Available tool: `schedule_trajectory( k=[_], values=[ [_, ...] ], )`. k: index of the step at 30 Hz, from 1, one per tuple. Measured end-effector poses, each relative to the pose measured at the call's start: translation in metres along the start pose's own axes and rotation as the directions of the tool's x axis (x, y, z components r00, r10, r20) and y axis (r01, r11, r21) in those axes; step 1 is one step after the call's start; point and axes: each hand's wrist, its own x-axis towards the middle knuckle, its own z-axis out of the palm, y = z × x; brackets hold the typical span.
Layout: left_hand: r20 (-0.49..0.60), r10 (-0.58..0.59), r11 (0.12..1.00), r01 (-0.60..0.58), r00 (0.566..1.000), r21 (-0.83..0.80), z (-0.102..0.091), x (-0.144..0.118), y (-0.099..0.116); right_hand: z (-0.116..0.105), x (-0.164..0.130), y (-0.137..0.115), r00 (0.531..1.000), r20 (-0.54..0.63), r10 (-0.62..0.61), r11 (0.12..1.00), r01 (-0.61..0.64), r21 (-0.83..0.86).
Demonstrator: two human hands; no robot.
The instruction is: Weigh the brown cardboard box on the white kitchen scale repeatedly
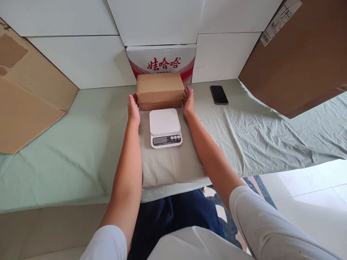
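Note:
A small brown cardboard box (160, 88) sits on the cloth-covered table, just behind a white kitchen scale (164, 122). My left hand (133, 107) lies along the box's left end, with some of its fingers out of sight behind the edge. Against the right end is my right hand (189, 101), its fingers straight and pointing away from me, so the box is gripped between both palms. The scale's flat platform faces up. Its small display looks blank, with several buttons to the right of it.
A black phone (219, 94) lies to the right of the box. Behind the box stands a white and red carton (187, 59) against stacked white boxes (81, 59). Large cardboard panels rise at left (35, 94) and right (300, 61). The green cloth (76, 155) has wrinkles.

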Motion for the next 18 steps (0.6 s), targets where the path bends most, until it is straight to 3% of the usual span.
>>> schedule_trajectory(
  k=[4, 8, 14, 18],
  values=[
    [-0.039, -0.05, 0.998, 0.051, 0.998, 0.028, -0.011, 0.001, 0.004, -0.008, 0.003, -0.002, 1.0, -0.018, 0.018, 0.999, -0.018, -0.032],
    [-0.033, -0.027, 0.999, 0.029, 0.999, 0.036, -0.015, 0.003, 0.002, -0.003, 0.002, 0.001, 1.0, 0.014, -0.025, 0.997, 0.026, -0.077],
    [-0.051, 0.01, 1.0, -0.009, 0.999, 0.021, 0.0, -0.003, -0.001, 0.005, -0.004, 0.003, 0.982, 0.1, -0.163, 0.977, 0.175, -0.124],
    [-0.039, 0.046, 0.999, -0.046, 0.998, 0.006, 0.01, -0.005, -0.002, 0.009, -0.011, 0.003, 0.976, 0.068, -0.209, 0.966, 0.216, -0.145]
  ],
)
